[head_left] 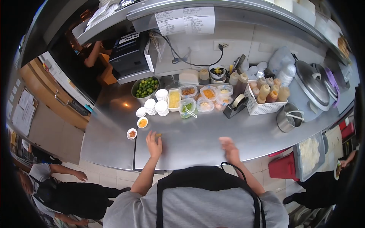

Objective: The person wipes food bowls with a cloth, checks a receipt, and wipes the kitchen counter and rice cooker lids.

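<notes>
My left hand [154, 146] is over the steel counter, its thumb and fingers around a small yellow-brown piece [158, 135] too small to name. My right hand [229, 149], smeared by motion, hovers over the counter's front part; its fingers are unclear. Beyond my left hand stand a white cup with orange-yellow contents [142, 122] and another with reddish-brown bits [132, 133]. Stacked white cups [150, 106] are behind them. Further right are a plastic container of chopped greens [187, 108] with a white spoon, and several bagged or tubbed ingredients. A tape dispenser [235, 106] sits beyond my right hand.
Along the back stand a bowl of green limes [146, 87], a white basket of sauce bottles [266, 108] and a steel pot [289, 117]. A shelf [235, 8] with paper slips overhangs the counter. Co-workers stand at left [72, 193] and right [323, 190].
</notes>
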Action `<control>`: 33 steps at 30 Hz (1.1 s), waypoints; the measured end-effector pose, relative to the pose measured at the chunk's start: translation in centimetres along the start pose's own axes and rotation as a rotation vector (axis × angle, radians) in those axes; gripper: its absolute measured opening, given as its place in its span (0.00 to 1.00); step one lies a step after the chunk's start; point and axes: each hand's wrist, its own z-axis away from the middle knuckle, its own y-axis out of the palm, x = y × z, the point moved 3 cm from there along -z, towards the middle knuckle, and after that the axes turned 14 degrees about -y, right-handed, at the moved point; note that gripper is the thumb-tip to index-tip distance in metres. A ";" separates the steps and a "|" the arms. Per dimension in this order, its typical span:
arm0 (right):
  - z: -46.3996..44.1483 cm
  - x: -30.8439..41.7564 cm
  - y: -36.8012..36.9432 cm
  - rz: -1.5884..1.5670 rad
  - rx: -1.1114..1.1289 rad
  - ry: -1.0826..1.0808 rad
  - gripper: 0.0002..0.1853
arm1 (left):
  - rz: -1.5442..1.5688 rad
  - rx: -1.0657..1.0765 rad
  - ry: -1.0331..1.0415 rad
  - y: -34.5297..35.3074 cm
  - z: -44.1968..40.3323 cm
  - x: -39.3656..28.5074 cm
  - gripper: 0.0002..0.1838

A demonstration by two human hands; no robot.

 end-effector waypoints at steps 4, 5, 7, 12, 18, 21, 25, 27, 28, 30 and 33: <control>-4.5 7.3 -0.6 -0.434 0.116 -0.023 0.11 | 0.104 -0.008 0.016 -0.9 -1.1 -2.0 0.18; -4.1 5.0 0.1 -0.442 0.100 0.013 0.16 | 0.104 -0.005 0.020 -1.2 -1.3 -2.6 0.18; -5.4 4.4 -2.1 -0.085 0.043 -0.029 0.22 | 0.149 -0.007 0.057 -2.0 -1.5 -3.8 0.17; -5.5 -0.8 0.5 0.554 0.152 0.027 0.37 | 0.052 -0.007 0.096 -2.0 -2.3 -0.6 0.18; -9.8 7.6 10.6 0.362 0.407 -0.288 0.36 | -0.149 0.037 0.088 -0.7 -2.4 4.5 0.21; -8.3 13.4 14.2 0.188 0.340 -0.512 0.33 | -0.233 0.070 0.083 0.8 -2.7 5.7 0.21; -7.3 16.4 15.4 0.057 0.431 -0.842 0.28 | -0.217 0.093 0.103 2.2 -3.2 6.3 0.17; -7.3 16.3 15.4 0.072 0.458 -0.837 0.27 | -0.174 0.098 0.085 2.5 -3.3 6.5 0.15; -7.3 16.3 15.5 0.098 0.469 -0.814 0.27 | -0.132 0.096 0.062 2.6 -3.3 6.5 0.12; -7.2 16.0 15.5 0.127 0.481 -0.780 0.27 | -0.106 0.050 0.093 2.9 -3.3 6.6 0.11; -7.2 15.5 14.6 0.169 0.436 -0.682 0.28 | -0.072 0.013 0.117 2.8 -3.0 6.9 0.10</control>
